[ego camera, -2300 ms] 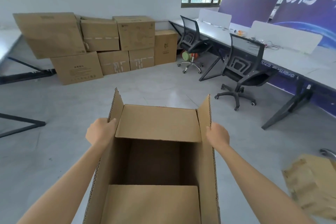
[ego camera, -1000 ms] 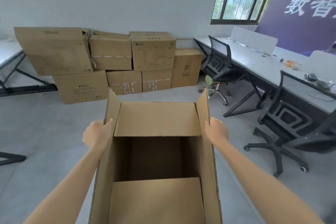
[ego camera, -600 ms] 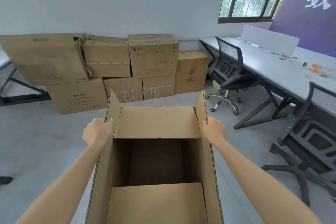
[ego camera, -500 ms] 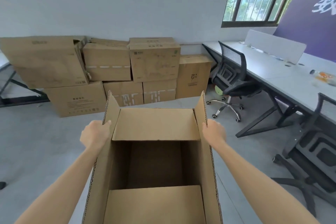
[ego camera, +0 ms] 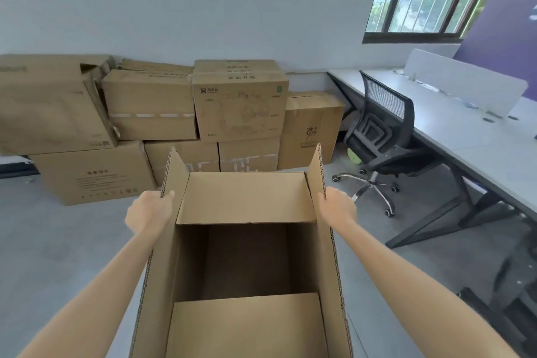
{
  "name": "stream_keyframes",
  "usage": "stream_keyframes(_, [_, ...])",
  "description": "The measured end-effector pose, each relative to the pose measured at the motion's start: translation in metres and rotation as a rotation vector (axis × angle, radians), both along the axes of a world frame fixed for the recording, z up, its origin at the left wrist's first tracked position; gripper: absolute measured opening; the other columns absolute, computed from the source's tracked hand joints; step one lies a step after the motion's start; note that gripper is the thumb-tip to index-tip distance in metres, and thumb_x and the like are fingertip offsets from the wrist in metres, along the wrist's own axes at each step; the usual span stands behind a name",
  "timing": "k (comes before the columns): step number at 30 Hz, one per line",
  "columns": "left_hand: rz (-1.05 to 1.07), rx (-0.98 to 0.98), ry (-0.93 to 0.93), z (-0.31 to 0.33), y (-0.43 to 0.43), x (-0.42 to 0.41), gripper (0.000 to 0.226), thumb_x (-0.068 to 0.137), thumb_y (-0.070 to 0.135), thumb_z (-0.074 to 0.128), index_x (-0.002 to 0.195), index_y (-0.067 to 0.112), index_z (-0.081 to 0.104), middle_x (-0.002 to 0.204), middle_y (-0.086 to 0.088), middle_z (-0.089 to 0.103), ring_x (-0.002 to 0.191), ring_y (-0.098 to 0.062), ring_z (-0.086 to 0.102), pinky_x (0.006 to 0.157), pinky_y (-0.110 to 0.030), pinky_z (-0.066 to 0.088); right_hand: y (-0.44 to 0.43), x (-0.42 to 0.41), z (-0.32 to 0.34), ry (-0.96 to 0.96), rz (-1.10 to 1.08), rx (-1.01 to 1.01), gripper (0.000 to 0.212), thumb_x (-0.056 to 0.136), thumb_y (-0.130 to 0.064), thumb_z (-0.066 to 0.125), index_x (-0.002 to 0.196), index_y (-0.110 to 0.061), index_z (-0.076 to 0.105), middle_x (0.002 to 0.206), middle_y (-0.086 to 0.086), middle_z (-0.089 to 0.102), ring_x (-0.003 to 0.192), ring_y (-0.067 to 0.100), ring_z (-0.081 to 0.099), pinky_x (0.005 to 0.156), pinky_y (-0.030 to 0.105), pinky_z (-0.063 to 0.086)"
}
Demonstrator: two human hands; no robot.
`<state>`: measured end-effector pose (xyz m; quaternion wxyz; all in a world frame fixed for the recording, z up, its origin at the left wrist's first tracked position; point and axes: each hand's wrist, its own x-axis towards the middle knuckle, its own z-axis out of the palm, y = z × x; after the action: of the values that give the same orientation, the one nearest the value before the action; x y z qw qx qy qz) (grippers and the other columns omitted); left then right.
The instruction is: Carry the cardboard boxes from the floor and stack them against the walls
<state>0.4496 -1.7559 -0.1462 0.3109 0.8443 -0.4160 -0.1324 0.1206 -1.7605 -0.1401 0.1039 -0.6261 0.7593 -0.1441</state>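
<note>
I carry an open, empty cardboard box [ego camera: 247, 197] in front of me, its flaps standing up. My left hand [ego camera: 149, 211] grips the box's left flap and wall near the far corner. My right hand [ego camera: 337, 208] grips the right flap and wall in the same way. Ahead, several closed cardboard boxes [ego camera: 238, 104] are stacked in two rows against the white wall. A lower single box [ego camera: 312, 128] stands at the right end of that stack.
A black mesh office chair [ego camera: 377, 136] on castors stands right of the stack, at a long grey desk [ego camera: 453, 125] along the right side. Another dark chair [ego camera: 514, 285] is close at my right. Grey floor [ego camera: 58, 241] lies between me and the stack.
The stacked boxes and wall have come nearer and grown larger in view as I walk forward. Both hands keep the same hold on the open box.
</note>
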Motion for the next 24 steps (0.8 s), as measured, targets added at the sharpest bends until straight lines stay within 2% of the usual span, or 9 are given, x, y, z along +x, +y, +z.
stream_keyframes(6, [-0.072,-0.005,0.02,0.012,-0.146,-0.016,0.045,0.094,0.033,0.05,0.057,0.007,0.046,0.069,-0.012,0.058,0.073,-0.032,0.052,0.068,-0.031,0.037,-0.132,-0.011,0.018,0.028,-0.085,-0.03,0.03,0.1,-0.02,0.032,0.102,-0.001,0.055,0.107,0.015,0.062,0.1,0.032,0.057,0.075,0.032,0.04])
stream_keyframes(9, [-0.125,-0.013,0.02,0.018,-0.213,-0.037,0.047,0.094,0.033,0.05,0.054,0.009,0.042,0.071,-0.013,0.057,0.076,-0.033,0.052,0.07,-0.033,0.037,-0.182,-0.03,0.014,0.012,-0.15,-0.035,0.03,0.099,-0.019,0.032,0.104,0.0,0.055,0.108,0.015,0.062,0.101,0.033,0.057,0.076,0.032,0.041])
stream_keyframes(12, [-0.171,0.012,0.036,0.017,-0.269,-0.064,0.047,0.095,0.031,0.049,0.054,0.009,0.039,0.065,-0.009,0.052,0.074,-0.031,0.049,0.069,-0.031,0.035,-0.222,-0.049,-0.001,-0.027,-0.214,-0.013,0.03,0.098,-0.019,0.033,0.105,0.0,0.055,0.108,0.016,0.062,0.101,0.034,0.057,0.081,0.034,0.043])
stream_keyframes(15, [-0.233,0.037,0.047,0.011,-0.331,-0.094,0.041,0.096,0.031,0.048,0.063,0.006,0.046,0.086,-0.018,0.061,0.082,-0.034,0.053,0.076,-0.036,0.04,-0.267,-0.072,-0.019,-0.063,-0.266,0.001,0.03,0.098,-0.019,0.033,0.103,-0.001,0.056,0.106,0.015,0.063,0.099,0.033,0.058,0.081,0.036,0.046])
stream_keyframes(18, [-0.262,0.051,0.016,0.002,-0.391,-0.127,0.036,0.097,0.032,0.046,0.083,0.001,0.057,0.102,-0.022,0.062,0.099,-0.04,0.056,0.082,-0.039,0.042,-0.318,-0.102,-0.034,-0.078,-0.31,0.017,0.029,0.097,-0.015,0.032,0.102,0.0,0.057,0.105,0.015,0.063,0.098,0.034,0.058,0.072,0.032,0.04])
stream_keyframes(24, [-0.266,0.091,-0.041,-0.012,-0.489,-0.19,0.037,0.097,0.033,0.044,0.086,0.001,0.059,0.1,-0.02,0.063,0.097,-0.038,0.056,0.075,-0.034,0.035,-0.416,-0.161,-0.052,-0.09,-0.321,0.07,0.03,0.096,-0.014,0.032,0.101,-0.001,0.058,0.102,0.015,0.064,0.094,0.034,0.06,0.072,0.032,0.042])
